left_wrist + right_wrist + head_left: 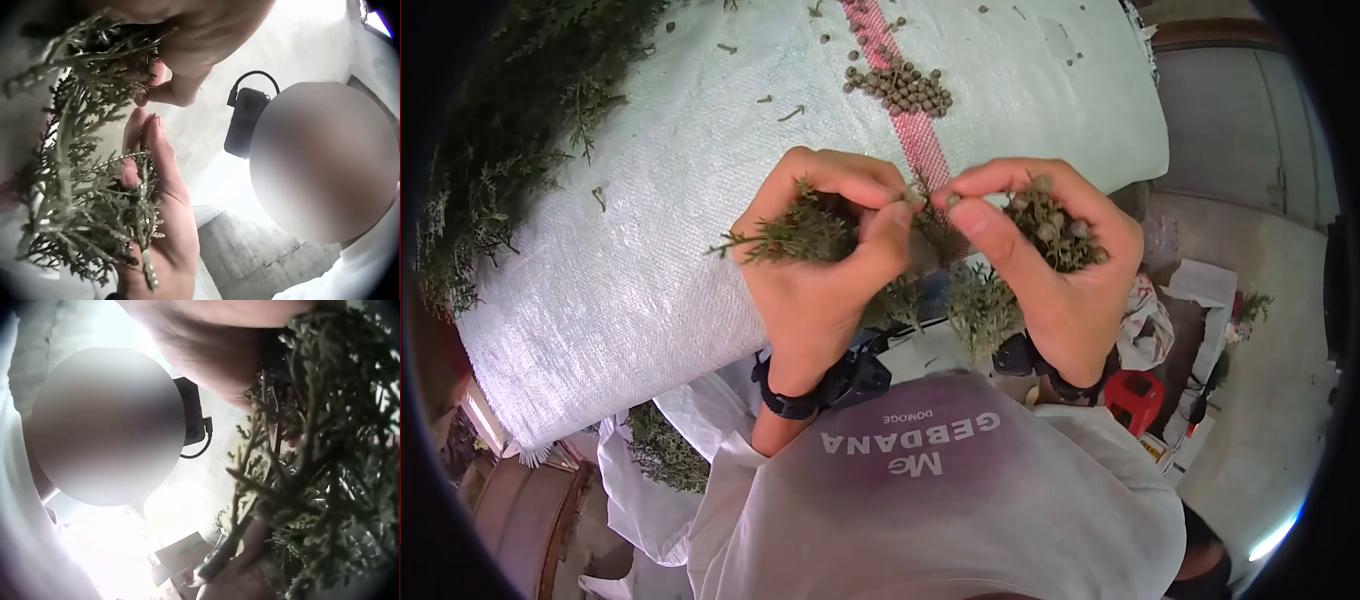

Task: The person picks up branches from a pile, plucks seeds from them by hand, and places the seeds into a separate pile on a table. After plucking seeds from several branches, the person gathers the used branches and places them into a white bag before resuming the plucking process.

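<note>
In the head view my left hand [810, 290] holds an evergreen sprig [800, 232] in its curled palm, thumb and forefinger pinched together. Opposite it, my right hand [1085, 290] grips a sprig with round grey-brown cones [1055, 225] against its palm. A single cone [953, 200] shows at the right thumb and forefinger tips. The fingertips of both hands come close together over the sack, with scaly green foliage [980, 305] hanging below. Both wrist views show green twigs [75, 206] near the hands; in the right wrist view a cut stem [219, 559] points downward.
A white woven sack [660, 270] with a red stripe bulges in front. A pile of picked cones [915, 92] lies on it, among scattered bits. Cut evergreen branches [490, 150] heap at left, and more foliage [665, 450] sits in a white bag. A red stool [1133, 400] stands at right.
</note>
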Demonstrator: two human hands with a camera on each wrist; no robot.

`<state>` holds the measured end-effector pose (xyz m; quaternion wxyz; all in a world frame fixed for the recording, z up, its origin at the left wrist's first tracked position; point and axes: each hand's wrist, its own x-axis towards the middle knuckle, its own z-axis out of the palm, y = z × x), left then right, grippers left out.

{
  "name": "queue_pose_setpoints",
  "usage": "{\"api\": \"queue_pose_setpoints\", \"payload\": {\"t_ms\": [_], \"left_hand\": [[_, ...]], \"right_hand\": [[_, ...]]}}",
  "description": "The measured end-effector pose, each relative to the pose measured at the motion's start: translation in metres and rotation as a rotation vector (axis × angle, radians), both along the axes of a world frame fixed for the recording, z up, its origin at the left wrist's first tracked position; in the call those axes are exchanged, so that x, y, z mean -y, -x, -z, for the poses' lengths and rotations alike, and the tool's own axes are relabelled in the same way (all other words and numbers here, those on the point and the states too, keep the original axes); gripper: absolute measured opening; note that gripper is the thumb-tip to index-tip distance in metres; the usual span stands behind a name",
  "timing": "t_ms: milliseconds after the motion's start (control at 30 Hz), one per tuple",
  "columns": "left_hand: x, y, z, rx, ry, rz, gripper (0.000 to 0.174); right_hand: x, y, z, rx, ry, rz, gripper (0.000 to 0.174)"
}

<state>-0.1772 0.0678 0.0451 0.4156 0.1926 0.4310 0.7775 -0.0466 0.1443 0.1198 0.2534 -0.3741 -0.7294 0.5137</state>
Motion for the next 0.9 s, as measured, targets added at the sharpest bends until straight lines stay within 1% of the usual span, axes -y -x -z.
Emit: {"api": "queue_pose_setpoints", "payload": {"t_ms": [67,100,233,333,400,500,633,767,867,900], "left_hand": [[-0.002,-0.004,0.0,-0.097,-0.03,-0.057,0.02],[-0.003,-0.005,0.001,-0.145,-0.048,-0.091,0.021],[-0.003,-0.004,0.002,-0.155,-0.035,-0.08,0.024],[-0.005,-0.002,0.004,-0.213,-0.031,-0.083,0.024],[-0.004,0.0,0.005,-0.245,-0.023,-0.087,0.023],[-0.001,0.002,0.005,-0.315,0.0,-0.019,0.02],[-0.003,0.001,0.007,-0.303,-0.007,-0.028,0.019],[-0.002,0.001,0.002,-0.335,0.061,0.004,0.019],[-0.002,0.0,0.001,-0.35,0.107,-0.006,0.019],[-0.001,0.0,0.001,-0.358,0.129,-0.011,0.019]], "right_hand": [[0.001,0.004,0.011,-0.08,-0.013,0.058,0.013],[-0.001,0.005,0.015,-0.077,-0.004,0.054,0.013],[-0.007,0.006,0.021,-0.055,-0.023,-0.01,0.014],[-0.008,0.007,0.021,-0.081,0.172,0.056,0.015],[-0.009,0.006,0.025,-0.091,0.175,0.038,0.015],[-0.01,0.005,0.029,-0.113,0.175,0.022,0.015],[-0.009,0.005,0.03,-0.132,0.174,0.032,0.014],[-0.008,0.003,0.03,-0.074,0.104,0.047,0.013],[-0.01,0.001,0.028,-0.019,-0.075,-0.015,0.013],[-0.01,0.0,0.028,-0.02,-0.075,-0.014,0.013]]}}
